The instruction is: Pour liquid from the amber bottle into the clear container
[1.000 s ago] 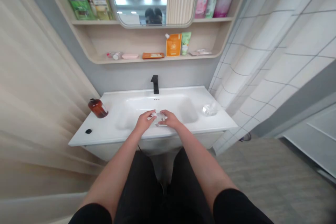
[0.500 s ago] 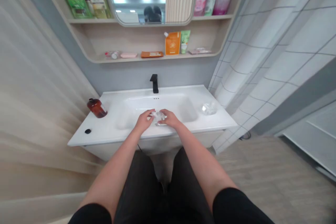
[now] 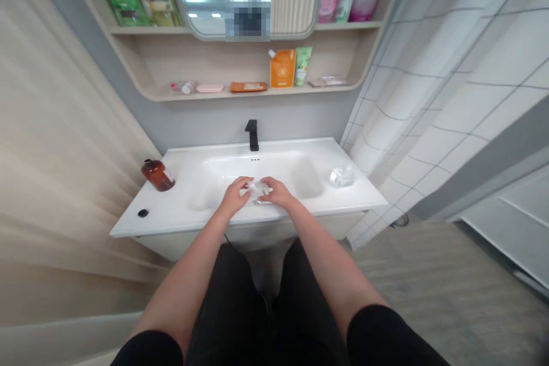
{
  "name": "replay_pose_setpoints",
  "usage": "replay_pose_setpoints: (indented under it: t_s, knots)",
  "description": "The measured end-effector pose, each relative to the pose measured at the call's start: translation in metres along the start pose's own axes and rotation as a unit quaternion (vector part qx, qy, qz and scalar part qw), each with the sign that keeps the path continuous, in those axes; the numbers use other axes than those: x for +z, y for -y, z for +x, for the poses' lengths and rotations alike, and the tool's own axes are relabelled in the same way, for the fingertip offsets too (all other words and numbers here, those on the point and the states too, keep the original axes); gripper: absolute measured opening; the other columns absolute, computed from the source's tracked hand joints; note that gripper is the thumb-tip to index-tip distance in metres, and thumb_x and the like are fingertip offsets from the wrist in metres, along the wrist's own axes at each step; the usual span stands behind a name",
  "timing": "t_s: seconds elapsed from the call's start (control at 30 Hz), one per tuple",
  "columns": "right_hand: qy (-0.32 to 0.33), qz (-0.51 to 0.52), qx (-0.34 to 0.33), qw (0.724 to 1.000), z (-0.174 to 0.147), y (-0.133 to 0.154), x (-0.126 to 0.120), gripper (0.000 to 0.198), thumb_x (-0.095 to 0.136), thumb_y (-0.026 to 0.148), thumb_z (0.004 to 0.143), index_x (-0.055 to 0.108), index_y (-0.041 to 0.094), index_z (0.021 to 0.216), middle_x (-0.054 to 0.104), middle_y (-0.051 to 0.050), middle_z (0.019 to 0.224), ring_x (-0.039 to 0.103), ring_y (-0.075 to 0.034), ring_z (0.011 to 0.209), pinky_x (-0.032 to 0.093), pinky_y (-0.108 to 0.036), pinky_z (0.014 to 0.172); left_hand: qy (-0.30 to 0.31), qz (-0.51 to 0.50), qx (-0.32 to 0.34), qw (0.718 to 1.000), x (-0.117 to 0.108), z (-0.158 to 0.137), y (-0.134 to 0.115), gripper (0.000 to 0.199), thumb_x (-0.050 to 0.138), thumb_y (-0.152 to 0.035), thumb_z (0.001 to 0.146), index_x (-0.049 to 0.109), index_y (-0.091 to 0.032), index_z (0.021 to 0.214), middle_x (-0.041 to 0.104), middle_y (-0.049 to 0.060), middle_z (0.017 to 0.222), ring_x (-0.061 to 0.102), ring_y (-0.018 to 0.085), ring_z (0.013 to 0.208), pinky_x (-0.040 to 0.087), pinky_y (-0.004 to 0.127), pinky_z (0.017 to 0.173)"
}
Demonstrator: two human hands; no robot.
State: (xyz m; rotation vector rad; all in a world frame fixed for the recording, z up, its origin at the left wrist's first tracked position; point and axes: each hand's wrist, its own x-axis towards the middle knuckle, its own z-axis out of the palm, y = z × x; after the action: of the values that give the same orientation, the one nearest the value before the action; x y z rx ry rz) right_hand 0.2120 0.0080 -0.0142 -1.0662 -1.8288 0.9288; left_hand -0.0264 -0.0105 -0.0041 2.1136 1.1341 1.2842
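Note:
Over the front of the white sink [image 3: 306, 174], both hands hold a small clear, shiny thing [image 3: 258, 189] that looks like thin plastic; its exact kind is too blurred to tell. My left hand [image 3: 234, 197] pinches its left end between thumb and fingers. On the right end, the fingers and thumb of my right hand [image 3: 279, 192] are closed. A similar crumpled clear thing [image 3: 342, 176] lies on the counter to the right. To the left stands an amber bottle [image 3: 158, 175] without its cap, tilted in this view, and a small black cap [image 3: 143, 213] lies in front of it.
A black faucet [image 3: 253, 135] rises behind the basin. The shelf [image 3: 206, 47] above carries an orange pouch [image 3: 282, 68], a green tube [image 3: 302, 66], a flat orange packet [image 3: 249, 87] and several bottles. A curtain [image 3: 72, 143] hangs at left, a tiled one [image 3: 412, 103] at right.
Both hands and the clear thing stay almost in place. The view has shifted very slightly; nothing has been taken up or put down.

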Motion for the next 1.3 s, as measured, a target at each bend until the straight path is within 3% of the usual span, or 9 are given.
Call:
replay_pose_setpoints:
  t_s: [0.13,0.27,0.4,0.57,0.7,0.87,1.07,1.3]
  knots:
    - [0.003,0.007,0.012,1.000,0.000,0.000,0.000,0.071,0.100,0.038,0.061,0.074,0.022,0.125,0.076,-0.007,0.121,0.070,-0.027,0.105,0.057,-0.040,0.094,-0.004,-0.005,-0.001,1.000,-0.001,0.001,0.000,0.035,0.069,-0.025,0.098,0.078,-0.024,0.132,0.073,0.008,0.122,0.074,0.019,0.101,0.067,0.038,0.096]
    - [0.006,0.011,0.008,1.000,-0.001,0.001,0.000,0.071,0.101,0.039,0.062,0.074,0.023,0.126,0.076,-0.007,0.123,0.070,-0.027,0.106,0.057,-0.041,0.095,0.004,0.005,0.005,1.000,-0.002,0.001,0.000,0.042,0.064,-0.017,0.096,0.077,-0.024,0.135,0.073,0.008,0.122,0.073,0.020,0.105,0.066,0.039,0.099]
    - [0.002,0.012,0.012,1.000,0.000,0.002,0.000,0.071,0.101,0.039,0.061,0.074,0.024,0.125,0.076,-0.008,0.125,0.070,-0.029,0.110,0.058,-0.041,0.095,-0.001,-0.006,0.004,1.000,-0.001,0.000,0.000,0.040,0.072,-0.024,0.094,0.078,-0.024,0.134,0.073,0.009,0.126,0.074,0.021,0.106,0.068,0.039,0.096]
    - [0.004,0.008,0.012,1.000,0.000,0.002,0.000,0.071,0.101,0.039,0.062,0.074,0.024,0.126,0.077,-0.008,0.124,0.070,-0.029,0.108,0.058,-0.041,0.094,0.008,-0.006,0.008,1.000,0.000,0.000,0.000,0.045,0.059,-0.015,0.096,0.077,-0.025,0.137,0.074,0.009,0.129,0.074,0.021,0.115,0.067,0.041,0.102]
    - [0.000,-0.001,0.011,1.000,0.000,0.003,-0.001,0.071,0.101,0.039,0.061,0.074,0.023,0.125,0.077,-0.008,0.124,0.070,-0.029,0.109,0.057,-0.041,0.097,0.007,0.006,-0.004,1.000,-0.001,0.001,-0.001,0.039,0.069,-0.024,0.096,0.077,-0.025,0.135,0.074,0.008,0.128,0.075,0.021,0.105,0.068,0.040,0.097]
    - [0.006,-0.012,0.005,1.000,0.000,0.009,-0.002,0.070,0.101,0.039,0.061,0.074,0.023,0.124,0.078,-0.008,0.121,0.071,-0.029,0.109,0.056,-0.043,0.101,0.012,-0.012,0.008,1.000,-0.002,0.001,-0.002,0.039,0.059,-0.019,0.098,0.077,-0.025,0.133,0.073,0.009,0.129,0.072,0.022,0.120,0.066,0.039,0.101]
    - [0.006,-0.005,-0.007,1.000,-0.003,0.014,-0.003,0.068,0.101,0.037,0.062,0.074,0.024,0.123,0.077,-0.007,0.123,0.071,-0.029,0.111,0.056,-0.042,0.102,-0.012,0.016,-0.036,0.999,0.000,0.002,-0.002,0.031,0.079,-0.035,0.091,0.079,-0.025,0.120,0.075,0.005,0.110,0.072,0.020,0.091,0.065,0.039,0.091]
    - [0.016,0.006,-0.002,1.000,-0.004,0.015,-0.001,0.071,0.100,0.036,0.061,0.072,0.023,0.125,0.076,-0.008,0.125,0.069,-0.028,0.108,0.058,-0.040,0.094,-0.027,-0.013,-0.093,0.995,-0.001,0.001,0.000,0.047,0.082,-0.033,0.083,0.076,-0.025,0.130,0.077,0.003,0.105,0.071,0.019,0.090,0.063,0.038,0.094]
